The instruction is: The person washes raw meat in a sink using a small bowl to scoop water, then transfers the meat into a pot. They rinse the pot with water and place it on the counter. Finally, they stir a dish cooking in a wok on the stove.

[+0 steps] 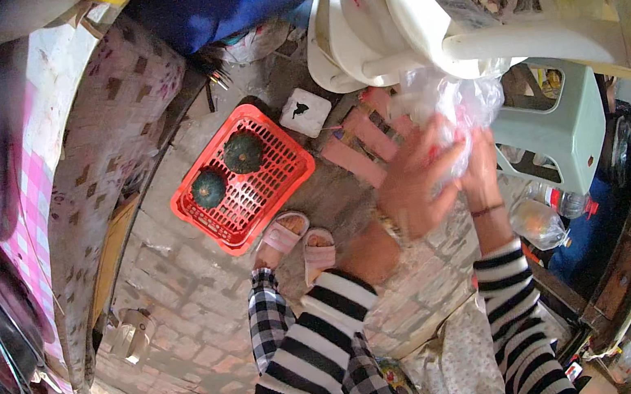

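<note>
Both hands are at a clear plastic bag (479, 100) hanging by the white plastic chairs (415, 8). My left hand (421, 180), blurred, lies across the bag's lower part; its grip cannot be made out. My right hand (478, 162) is raised against the bag's lower edge, with its fingers partly hidden behind the left hand and the plastic. Something pink or red shows through the bag near the fingers. Left of the hands, a red plastic basket (290, 195) stands on the brick floor, with two dark green squashes (243, 151) in it.
A pink slatted stool (353, 160) and a white square lid-like object (305, 113) are beyond my feet. At right stand a pale green plastic stool (558, 127) and plastic bottles (536, 222). A cloth-covered table (91, 146) runs along the left.
</note>
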`<state>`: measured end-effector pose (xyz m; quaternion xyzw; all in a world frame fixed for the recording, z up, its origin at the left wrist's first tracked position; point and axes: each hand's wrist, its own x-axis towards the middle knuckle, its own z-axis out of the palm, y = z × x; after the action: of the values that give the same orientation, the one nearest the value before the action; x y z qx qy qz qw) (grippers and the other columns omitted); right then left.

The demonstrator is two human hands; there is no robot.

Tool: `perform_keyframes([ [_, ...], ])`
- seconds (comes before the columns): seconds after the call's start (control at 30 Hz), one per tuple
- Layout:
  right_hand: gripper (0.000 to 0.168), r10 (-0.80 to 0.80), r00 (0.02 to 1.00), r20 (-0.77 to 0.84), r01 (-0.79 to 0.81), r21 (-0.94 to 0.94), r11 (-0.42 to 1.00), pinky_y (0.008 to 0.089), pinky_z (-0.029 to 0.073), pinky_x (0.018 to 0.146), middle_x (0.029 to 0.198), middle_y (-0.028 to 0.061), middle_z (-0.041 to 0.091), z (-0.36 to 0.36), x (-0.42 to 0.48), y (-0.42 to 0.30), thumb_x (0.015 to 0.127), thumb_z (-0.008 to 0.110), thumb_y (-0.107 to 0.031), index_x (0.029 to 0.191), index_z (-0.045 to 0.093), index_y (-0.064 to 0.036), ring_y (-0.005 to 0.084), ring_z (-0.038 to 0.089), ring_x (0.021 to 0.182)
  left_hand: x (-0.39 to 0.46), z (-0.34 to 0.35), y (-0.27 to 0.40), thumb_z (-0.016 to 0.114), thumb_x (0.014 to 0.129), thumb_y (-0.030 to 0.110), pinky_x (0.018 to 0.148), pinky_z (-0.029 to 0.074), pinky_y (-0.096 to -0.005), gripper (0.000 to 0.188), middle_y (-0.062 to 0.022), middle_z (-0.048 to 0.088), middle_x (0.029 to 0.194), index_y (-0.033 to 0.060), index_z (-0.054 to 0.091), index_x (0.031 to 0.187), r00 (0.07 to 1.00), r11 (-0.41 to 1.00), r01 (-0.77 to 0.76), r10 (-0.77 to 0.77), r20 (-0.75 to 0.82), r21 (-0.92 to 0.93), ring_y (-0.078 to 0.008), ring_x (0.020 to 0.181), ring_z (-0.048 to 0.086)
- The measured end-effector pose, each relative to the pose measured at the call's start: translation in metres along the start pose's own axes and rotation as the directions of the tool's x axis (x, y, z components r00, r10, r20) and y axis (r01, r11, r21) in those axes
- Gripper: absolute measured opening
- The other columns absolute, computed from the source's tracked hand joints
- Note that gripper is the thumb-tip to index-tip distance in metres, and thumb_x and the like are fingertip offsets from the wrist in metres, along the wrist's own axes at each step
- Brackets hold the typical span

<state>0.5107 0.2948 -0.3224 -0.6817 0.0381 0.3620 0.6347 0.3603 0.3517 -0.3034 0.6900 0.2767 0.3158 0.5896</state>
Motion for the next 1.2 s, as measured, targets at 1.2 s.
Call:
perform_keyframes([
  [1.2,0.022,-0.485,0.707,0.515,0.656,-0.733,0.178,0.0292,0.042,0.065,0.083,0.0111,0.056,0.046,0.07,-0.004,0.084,0.051,-0.015,0.092,0.056,0.005,0.0115,0.051,0.076,0.143,-0.074,-0.029,0.051,0.073,0.004,0.087,0.044,-0.0389,0.046,-0.0231,0.053,0.112,0.0028,0.047,0.12,0.839,0.677,0.234,-0.503,0.206,0.698,-0.0353,0.104,0.052],
])
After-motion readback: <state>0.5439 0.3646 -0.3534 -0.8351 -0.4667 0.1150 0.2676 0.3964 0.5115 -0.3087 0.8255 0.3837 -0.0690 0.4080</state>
